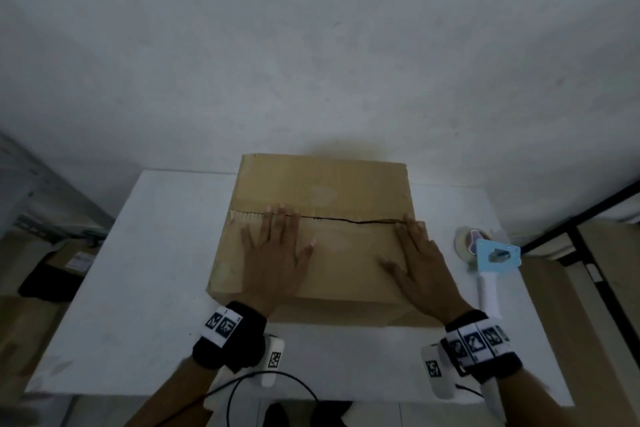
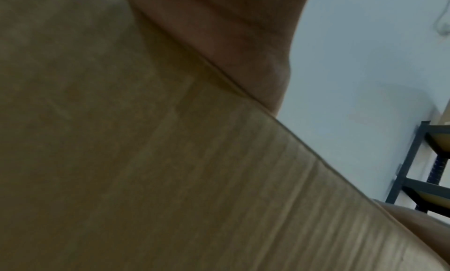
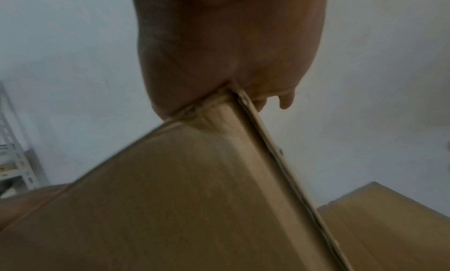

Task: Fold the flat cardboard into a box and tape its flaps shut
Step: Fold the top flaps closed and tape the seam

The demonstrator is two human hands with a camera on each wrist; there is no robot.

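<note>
A brown cardboard box [image 1: 322, 184] stands on the white table [image 1: 156, 288], its two top flaps folded down and meeting at a dark seam [image 1: 349, 219]. My left hand [image 1: 273, 253] lies flat on the near flap, fingers straight, fingertips at the seam. My right hand [image 1: 420, 263] presses flat on the near flap's right end, fingers reaching the seam by the box's right edge. In the left wrist view the cardboard [image 2: 146, 159] fills the frame under the palm [image 2: 231, 44]. The right wrist view shows the palm [image 3: 231, 53] on the flap's edge [image 3: 255, 140].
A tape dispenser [image 1: 491, 256] with a light blue body, white handle and tape roll lies on the table right of the box. Cables [image 1: 263, 388] hang at the table's near edge. Shelving [image 1: 588, 218] stands to the right, cardboard and dark items [image 1: 52, 270] to the left.
</note>
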